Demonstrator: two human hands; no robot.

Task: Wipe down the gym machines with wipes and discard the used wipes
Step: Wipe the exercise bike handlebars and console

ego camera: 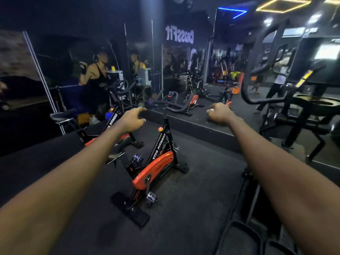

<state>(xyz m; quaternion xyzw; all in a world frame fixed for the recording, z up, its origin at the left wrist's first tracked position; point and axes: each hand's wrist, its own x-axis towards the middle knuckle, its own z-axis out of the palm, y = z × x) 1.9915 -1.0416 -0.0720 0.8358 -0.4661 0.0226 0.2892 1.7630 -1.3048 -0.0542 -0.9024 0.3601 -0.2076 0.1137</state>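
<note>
A black and orange spin bike [153,169] marked VIVA FITNESS stands on the dark floor below my outstretched arms. Its black handlebars [177,107] sit between my two hands, in front of the mirror. My left hand [131,119] hovers just left of the handlebars with loosely curled fingers and holds nothing. My right hand [219,113] is to the right of the handlebars, fingers curled round a small white wipe [211,109], of which only a bit shows.
A second spin bike [110,126] with a grey saddle [62,115] stands at the left. A large black elliptical machine [303,107] fills the right side. A mirror wall [143,61] above a low ledge runs ahead, reflecting people and bikes. A black frame [248,199] is at lower right.
</note>
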